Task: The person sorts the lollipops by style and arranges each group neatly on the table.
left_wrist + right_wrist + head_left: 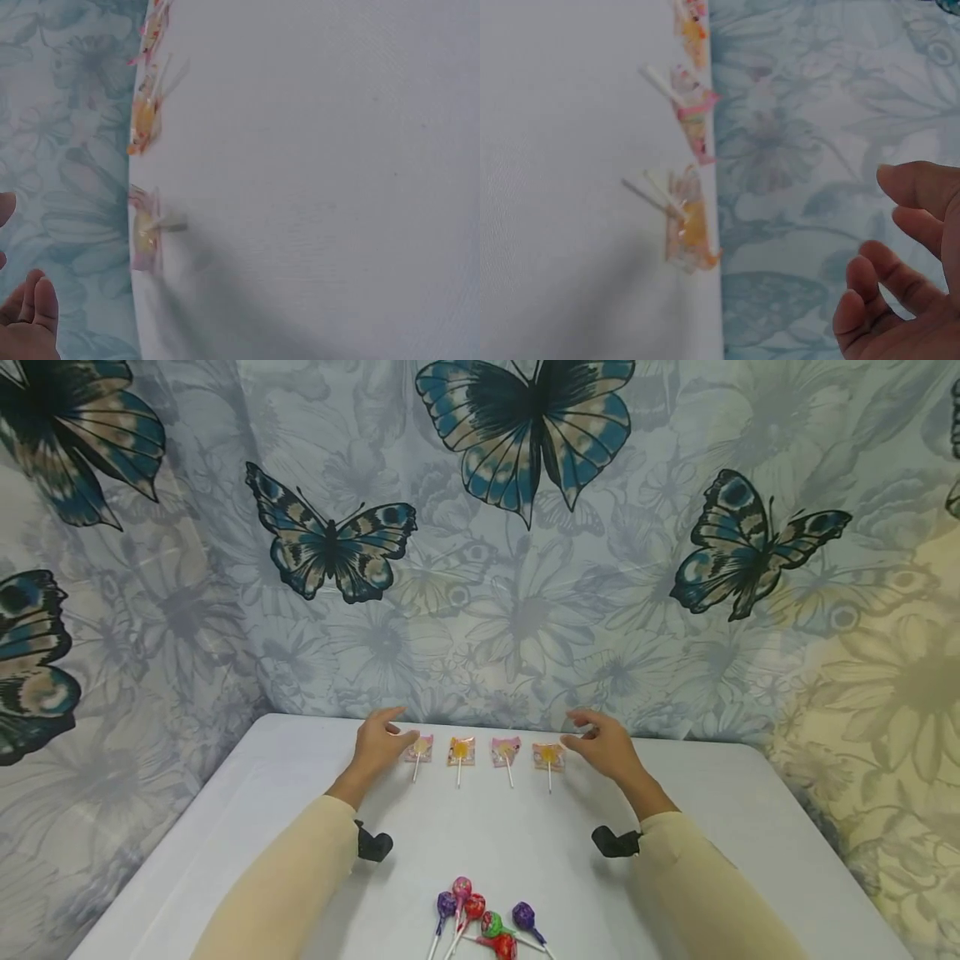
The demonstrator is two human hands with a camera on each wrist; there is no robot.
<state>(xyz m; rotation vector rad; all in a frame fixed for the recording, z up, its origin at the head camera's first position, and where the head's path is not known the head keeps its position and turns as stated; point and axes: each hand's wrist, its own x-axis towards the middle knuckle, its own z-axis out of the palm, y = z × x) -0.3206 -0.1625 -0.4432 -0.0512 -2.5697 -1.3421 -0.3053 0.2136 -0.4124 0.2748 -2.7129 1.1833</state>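
Across the far part of the white table runs a row of flat lollipops in clear printed wrappers: a pink-wrapped lollipop at the left end, an orange lollipop, another pink-wrapped lollipop, and an orange lollipop at the right end. Their sticks point toward the person. My left hand is beside the left-end lollipop, fingers relaxed and holding nothing. At the other end my right hand hovers close to the right-end lollipop, thumb and fingers apart, with nothing in it.
Nearer the person lies a loose pile of round lollipops in purple, pink, red and green wrappers, including a purple lollipop on its right. Behind the white table hangs a butterfly-print cloth. Black straps show at both wrists.
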